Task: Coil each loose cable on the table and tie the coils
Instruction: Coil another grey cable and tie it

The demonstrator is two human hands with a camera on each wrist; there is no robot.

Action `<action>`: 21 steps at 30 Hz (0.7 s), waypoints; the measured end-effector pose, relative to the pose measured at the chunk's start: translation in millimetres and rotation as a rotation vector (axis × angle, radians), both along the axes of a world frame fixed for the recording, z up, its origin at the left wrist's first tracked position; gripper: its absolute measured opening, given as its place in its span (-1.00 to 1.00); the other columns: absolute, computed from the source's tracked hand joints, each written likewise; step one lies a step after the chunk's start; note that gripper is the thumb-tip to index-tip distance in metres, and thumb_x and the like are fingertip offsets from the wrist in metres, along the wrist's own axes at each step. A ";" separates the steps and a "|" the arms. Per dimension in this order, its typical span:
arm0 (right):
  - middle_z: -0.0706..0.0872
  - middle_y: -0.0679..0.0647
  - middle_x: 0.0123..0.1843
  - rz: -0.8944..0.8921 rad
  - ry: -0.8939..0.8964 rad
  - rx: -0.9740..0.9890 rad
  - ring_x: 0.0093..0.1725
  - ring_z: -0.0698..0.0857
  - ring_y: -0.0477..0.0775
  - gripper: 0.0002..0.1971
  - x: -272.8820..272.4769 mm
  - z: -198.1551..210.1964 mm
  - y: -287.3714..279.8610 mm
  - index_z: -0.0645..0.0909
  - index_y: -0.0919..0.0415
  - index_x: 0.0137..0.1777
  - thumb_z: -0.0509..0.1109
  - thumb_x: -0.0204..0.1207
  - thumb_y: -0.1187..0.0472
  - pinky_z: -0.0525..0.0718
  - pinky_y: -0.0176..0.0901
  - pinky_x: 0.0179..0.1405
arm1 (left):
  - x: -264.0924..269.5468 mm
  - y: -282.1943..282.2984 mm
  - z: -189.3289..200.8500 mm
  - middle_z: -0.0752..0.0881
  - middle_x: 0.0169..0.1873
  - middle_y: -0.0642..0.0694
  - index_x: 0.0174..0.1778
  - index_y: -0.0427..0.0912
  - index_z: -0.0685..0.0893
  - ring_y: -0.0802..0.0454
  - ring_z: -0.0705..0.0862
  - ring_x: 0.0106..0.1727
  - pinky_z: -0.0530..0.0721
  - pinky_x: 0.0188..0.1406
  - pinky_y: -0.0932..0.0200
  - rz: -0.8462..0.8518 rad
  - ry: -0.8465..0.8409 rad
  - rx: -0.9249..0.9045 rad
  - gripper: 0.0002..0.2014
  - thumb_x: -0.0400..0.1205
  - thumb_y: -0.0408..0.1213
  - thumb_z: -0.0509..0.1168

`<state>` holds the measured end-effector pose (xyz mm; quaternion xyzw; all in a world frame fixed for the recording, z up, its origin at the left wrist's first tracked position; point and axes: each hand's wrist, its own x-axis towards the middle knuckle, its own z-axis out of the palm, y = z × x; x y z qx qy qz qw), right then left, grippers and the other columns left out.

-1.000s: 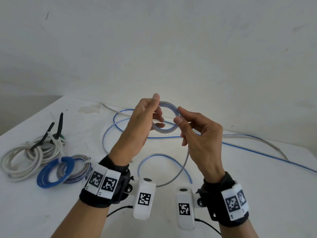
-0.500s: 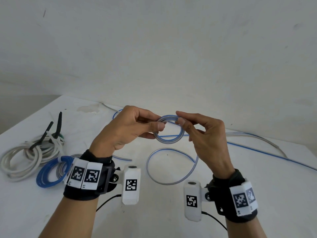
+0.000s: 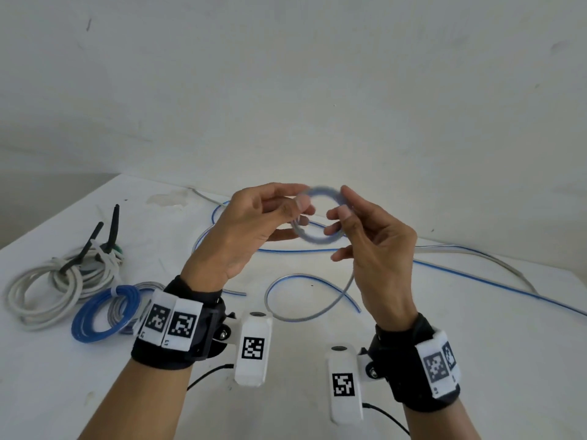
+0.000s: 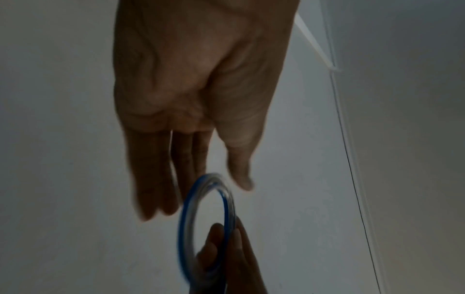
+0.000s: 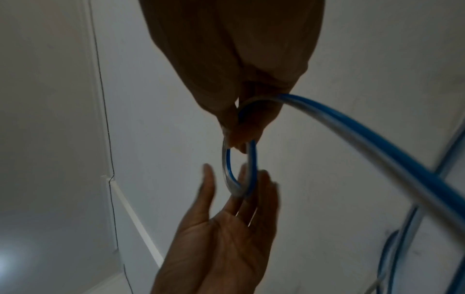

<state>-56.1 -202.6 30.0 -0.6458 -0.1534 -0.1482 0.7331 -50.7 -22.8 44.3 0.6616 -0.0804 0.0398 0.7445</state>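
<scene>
Done: three tied coils (image 3: 79, 290) at left | now: our right hand (image 3: 378, 249) pinches the small coil (image 3: 319, 214); left hand (image 3: 251, 230) fingers spread, only touching | left: long cable (image 3: 476, 277) loose on table (image 3: 476, 344), no tie.

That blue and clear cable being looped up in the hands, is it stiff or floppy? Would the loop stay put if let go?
Probably springy: the small coil keeps a round shape between the left hand and right hand. Its loose tail lies on the table in wide curves, not limp kinks. Untied, it would likely spring open.
</scene>
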 end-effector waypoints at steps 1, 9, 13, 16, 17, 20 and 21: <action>0.86 0.15 -0.09 -0.001 -0.012 -0.056 -0.21 0.76 0.04 -0.74 1.4 -0.8 -2.7 0.76 0.09 0.29 0.41 0.68 0.35 0.67 -0.22 -0.50 | -0.2 -1.1 0.9 0.87 0.00 -0.13 0.30 -0.19 0.71 -0.03 0.83 0.02 0.79 -0.04 0.19 -0.028 0.010 0.041 -0.56 0.57 -0.01 0.37; 0.82 -0.13 -0.17 0.078 -0.017 -0.344 -0.26 0.65 -0.12 -0.71 -3.9 2.1 -3.8 0.84 -0.04 0.21 0.39 0.71 0.33 0.55 -0.27 -0.56 | -0.2 -16.3 -2.7 0.48 -0.49 0.00 -0.03 -0.44 0.65 0.08 0.41 -0.47 0.57 -0.36 0.14 -0.133 0.089 0.153 -0.41 0.82 0.11 0.06; 0.84 -0.16 -0.12 0.062 -0.013 -0.338 -0.21 0.71 -0.11 -0.75 -6.6 -1.0 2.2 0.83 -0.02 0.23 0.42 0.69 0.28 0.58 -0.26 -0.57 | 0.1 -25.7 -2.6 0.41 -0.61 0.18 -0.19 -0.15 0.55 0.16 0.33 -0.55 0.40 -0.47 0.21 -0.073 0.124 0.173 -0.54 0.83 0.11 0.04; 0.87 -0.09 -0.05 0.014 -0.042 -0.247 -0.11 0.76 -0.03 -0.79 -8.0 -0.6 6.7 0.84 0.04 0.19 0.47 0.66 0.28 0.69 -0.23 -0.50 | 1.0 -20.9 -4.5 0.36 -0.57 0.15 -0.25 -0.12 0.42 0.14 0.29 -0.52 0.33 -0.49 0.22 0.022 0.060 0.089 -0.63 0.83 0.00 0.13; 0.88 -0.08 -0.03 -0.007 -0.043 -0.203 -0.08 0.78 0.01 -0.81 -8.3 0.1 7.4 0.85 0.06 0.16 0.49 0.64 0.28 0.72 -0.22 -0.49 | 1.1 -17.9 -3.3 0.32 -0.56 0.14 -0.26 -0.11 0.37 0.14 0.26 -0.52 0.29 -0.50 0.22 0.053 0.044 0.038 -0.64 0.84 -0.06 0.14; 0.89 -0.09 0.01 -0.002 -0.020 -0.132 -0.02 0.82 0.03 -0.82 -10.5 -0.4 11.5 0.85 0.09 0.14 0.54 0.59 0.27 0.77 -0.19 -0.46 | 1.0 -11.1 2.7 0.23 -0.52 0.09 -0.29 -0.08 0.32 0.09 0.17 -0.49 0.16 -0.46 0.14 0.118 0.039 -0.117 -0.65 0.84 -0.19 0.16; 0.89 -0.07 0.00 0.006 -0.015 -0.119 -0.02 0.83 0.04 -0.80 -11.8 -1.6 14.8 0.85 0.09 0.16 0.55 0.57 0.28 0.77 -0.18 -0.46 | 0.8 -10.3 4.1 0.21 -0.52 0.08 -0.28 -0.08 0.31 0.08 0.15 -0.48 0.14 -0.44 0.12 0.124 0.047 -0.170 -0.65 0.84 -0.20 0.16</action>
